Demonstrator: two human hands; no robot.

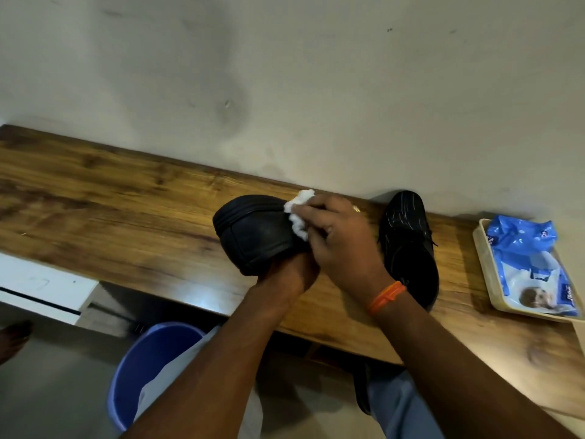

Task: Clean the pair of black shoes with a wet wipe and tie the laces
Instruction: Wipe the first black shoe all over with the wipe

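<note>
wiping: right hand pinches wet wipe on shoe, left hand gripping beneath; risk: shoe twisting loose under pressure.

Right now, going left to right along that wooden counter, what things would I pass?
Held-up black shoe → white wet wipe → right hand → second black shoe resting on the counter → cream tray holding the blue wipes packet.

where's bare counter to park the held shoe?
Widest bare stretch: counter left of the held shoe. Narrower patch between the second shoe and tray. Crowded middle: left hand, right hand with wipe, both shoes close together.
</note>
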